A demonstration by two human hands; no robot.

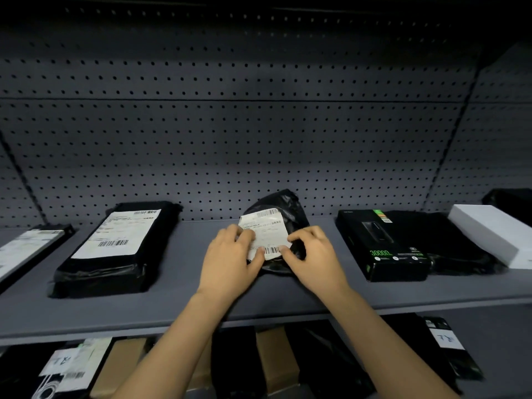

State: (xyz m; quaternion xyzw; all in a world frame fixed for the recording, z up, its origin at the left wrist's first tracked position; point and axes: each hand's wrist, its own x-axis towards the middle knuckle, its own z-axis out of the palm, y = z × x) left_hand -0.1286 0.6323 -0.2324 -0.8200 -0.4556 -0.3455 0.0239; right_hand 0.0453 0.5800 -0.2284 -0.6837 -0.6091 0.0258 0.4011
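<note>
Nearest the lens: two bare forearms, rising from the near edge toward the middle of the shelf [187, 283].

Left hand [230, 254]: fingers curled over the left edge of the white label [266, 231], thumb pressed beside the barcode at its lower edge. Right hand [313, 254]: fingers bent over the label's right edge, thumb close to the same barcode. Both clamped on the one small black parcel [283, 211], resting on the shelf at mid-length, toward the back edge, its rear end tilted up near the pegboard [259, 125].

Count on this shelf, left to right:
- three black bagged parcels with white labels: one cut off at the left end [28, 246], one large parcel [115, 269] well apart from the hands, and the small one in hand;
- one black box with green print [383, 246], near the right hand but clear of it;
- one dark flat bag [449, 246], touching that box;
- one white box [489, 234] at the right end, lying partly on the bag;
- one dark item [509, 200] in the back right corner, too dim to identify.

Below, on a lower shelf: two brown cartons [276, 358] [123, 364] among black bags, some with white labels, exact number unclear.

Surface: smooth grey shelf board. Backing: grey perforated pegboard in several panels, dimly lit, darkest at the top.
</note>
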